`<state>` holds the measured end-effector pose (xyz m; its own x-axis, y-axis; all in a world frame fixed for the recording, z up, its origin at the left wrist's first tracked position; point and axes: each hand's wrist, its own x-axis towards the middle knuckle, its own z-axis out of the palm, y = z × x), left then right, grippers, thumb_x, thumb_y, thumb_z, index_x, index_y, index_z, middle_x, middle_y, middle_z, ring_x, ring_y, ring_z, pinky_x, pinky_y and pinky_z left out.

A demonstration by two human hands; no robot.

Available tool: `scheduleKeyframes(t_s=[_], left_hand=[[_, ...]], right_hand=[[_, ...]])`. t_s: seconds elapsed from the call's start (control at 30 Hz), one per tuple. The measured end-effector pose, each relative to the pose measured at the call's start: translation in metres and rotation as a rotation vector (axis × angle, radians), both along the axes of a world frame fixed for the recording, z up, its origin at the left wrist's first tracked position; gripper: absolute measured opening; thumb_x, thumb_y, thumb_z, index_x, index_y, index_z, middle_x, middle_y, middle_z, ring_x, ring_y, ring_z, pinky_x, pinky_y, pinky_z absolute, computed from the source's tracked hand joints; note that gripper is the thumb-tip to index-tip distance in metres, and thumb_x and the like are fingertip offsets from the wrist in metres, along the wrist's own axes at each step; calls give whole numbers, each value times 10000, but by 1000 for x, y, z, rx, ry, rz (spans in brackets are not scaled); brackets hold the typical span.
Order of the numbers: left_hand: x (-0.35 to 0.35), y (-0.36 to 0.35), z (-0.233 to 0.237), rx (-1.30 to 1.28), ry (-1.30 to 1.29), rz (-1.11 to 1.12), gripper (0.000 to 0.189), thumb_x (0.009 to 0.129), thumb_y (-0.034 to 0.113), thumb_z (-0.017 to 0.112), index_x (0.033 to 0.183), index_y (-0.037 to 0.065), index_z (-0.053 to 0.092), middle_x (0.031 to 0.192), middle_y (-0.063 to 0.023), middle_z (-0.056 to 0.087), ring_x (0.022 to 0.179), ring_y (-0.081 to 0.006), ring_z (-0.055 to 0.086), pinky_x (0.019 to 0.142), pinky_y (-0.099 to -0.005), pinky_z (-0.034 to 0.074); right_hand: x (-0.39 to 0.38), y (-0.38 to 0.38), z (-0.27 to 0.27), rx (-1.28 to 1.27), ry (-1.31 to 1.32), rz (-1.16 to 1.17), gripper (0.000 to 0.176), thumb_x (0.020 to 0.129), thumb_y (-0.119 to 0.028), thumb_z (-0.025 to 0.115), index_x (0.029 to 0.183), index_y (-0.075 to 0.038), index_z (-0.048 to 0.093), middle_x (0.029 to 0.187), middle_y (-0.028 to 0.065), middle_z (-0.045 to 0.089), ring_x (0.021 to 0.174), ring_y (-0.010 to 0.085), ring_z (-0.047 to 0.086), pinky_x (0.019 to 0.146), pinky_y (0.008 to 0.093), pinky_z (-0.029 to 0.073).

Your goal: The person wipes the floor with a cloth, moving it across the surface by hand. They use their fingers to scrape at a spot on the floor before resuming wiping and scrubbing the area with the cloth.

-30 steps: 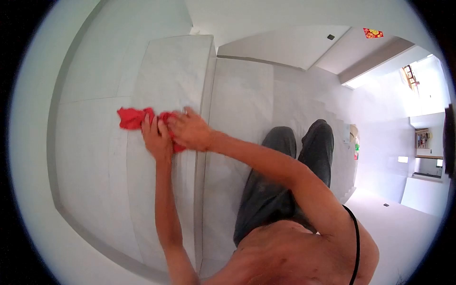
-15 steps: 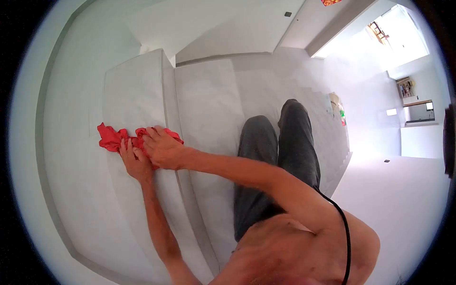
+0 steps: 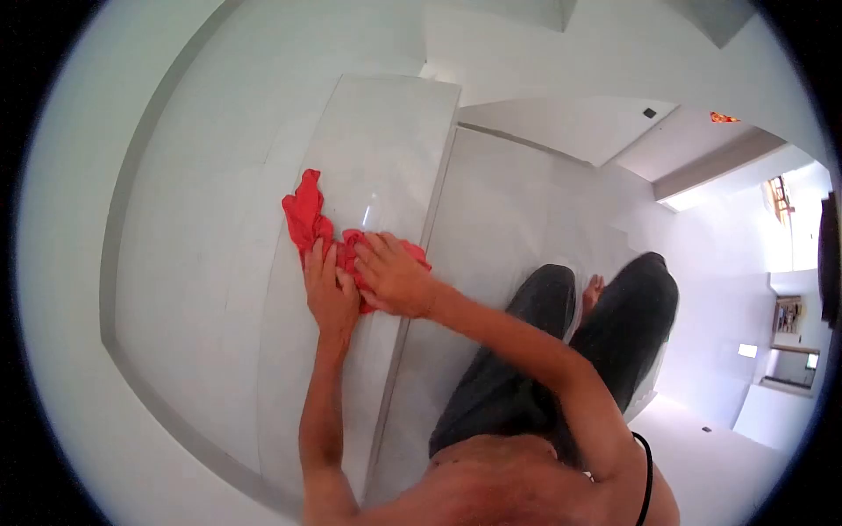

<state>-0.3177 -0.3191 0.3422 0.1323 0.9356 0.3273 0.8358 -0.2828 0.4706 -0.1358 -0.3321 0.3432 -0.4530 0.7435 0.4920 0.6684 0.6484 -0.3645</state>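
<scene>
A crumpled red cloth [image 3: 304,210] lies on a pale, smooth step [image 3: 386,114], with one end trailing up and to the left. My left hand [image 3: 331,294] presses on the cloth's lower left part, fingers pointing away from me. Close beside it, my right hand [image 3: 393,276] grips the bunched right part of the cloth near the step's edge. Fabric shows between and around the fingers of both hands. Some of the cloth is hidden under the palms.
A lower pale step [image 3: 517,193] lies to the right, where my legs in dark trousers [image 3: 605,333] are bent. White walls surround the stairs, with a grey skirting strip [image 3: 112,263] along the left. A bright room [image 3: 745,263] opens at far right, and a black cord [image 3: 647,465] hangs by my right shoulder.
My view has turned, so the step, cloth and hands appear farther right. The cloth's loose end now points more upward. Both hands stay on the cloth, and a foot shows between my legs.
</scene>
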Motion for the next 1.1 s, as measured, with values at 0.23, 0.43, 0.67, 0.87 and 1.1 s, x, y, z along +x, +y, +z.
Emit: scheduleKeyframes(t_s=[0.23, 0.43, 0.67, 0.87, 1.1], left_hand=[[-67, -20, 21, -170, 126, 163, 553, 846, -55, 502, 1375, 27, 639, 1529, -186, 529, 1446, -413, 441, 1216, -478, 350], [-117, -43, 20, -288, -199, 318, 517, 887, 3, 514, 1390, 33, 632, 1528, -207, 521, 1443, -364, 459, 1197, -426, 371], [-90, -38, 32, -104, 238, 448, 231, 1016, 162, 532, 1130, 5, 658, 1302, -186, 591, 1235, -371, 519, 1070, -475, 422], [-108, -52, 11, 40, 98, 447, 203, 1005, 152, 529, 1068, 2, 651, 1265, -200, 595, 1195, -373, 523, 1057, -475, 401], [-80, -53, 36, -41, 93, 564, 161, 957, 91, 535, 1021, 8, 657, 1235, -191, 603, 1157, -379, 525, 1020, -480, 417]], right_hand=[[-56, 12, 4, 51, -140, 255, 474, 897, -292, 663, 1119, 123, 717, 1340, 331, 629, 1349, 508, 497, 1150, 622, 348], [-84, 22, 4, -24, 36, 360, 518, 920, -318, 651, 1222, 102, 689, 1400, 301, 598, 1380, 491, 471, 1179, 603, 320], [-83, 16, 15, 36, -31, 305, 528, 922, -266, 615, 1310, 92, 629, 1409, 278, 598, 1381, 475, 473, 1191, 601, 298], [-98, 26, 25, -83, -144, 416, 538, 922, -237, 602, 1337, 105, 599, 1422, 299, 581, 1399, 498, 453, 1194, 633, 277], [-90, 33, 46, -235, -73, 552, 529, 921, -218, 610, 1339, 105, 592, 1390, 302, 591, 1391, 526, 452, 1180, 658, 303]])
